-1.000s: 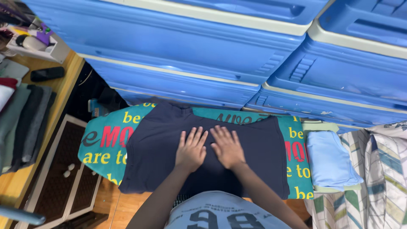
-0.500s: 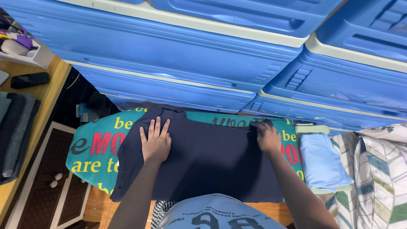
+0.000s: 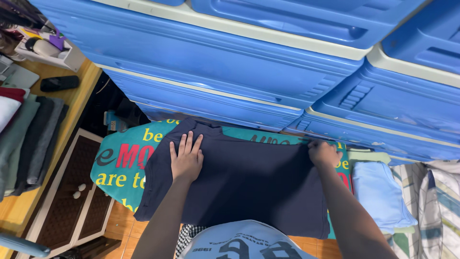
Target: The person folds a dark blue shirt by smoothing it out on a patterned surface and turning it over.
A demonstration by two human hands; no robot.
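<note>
A dark navy shirt (image 3: 244, 184) lies spread flat on an ironing board with a teal cover printed in yellow and red letters (image 3: 120, 160). My left hand (image 3: 187, 158) rests flat on the shirt's left part near the collar, fingers apart. At the shirt's far right corner my right hand (image 3: 324, 153) has its fingers closed on the fabric edge.
Stacked blue plastic drawer units (image 3: 230, 72) stand right behind the board. A folded light blue garment (image 3: 383, 194) lies on the board's right end, beside striped bedding (image 3: 438, 201). At left a wooden shelf holds folded clothes (image 3: 28, 134) and a black remote (image 3: 60, 83).
Both hands started side by side at the shirt's middle and slid apart, left toward the collar, right to the far right corner, where it gripped the edge.
</note>
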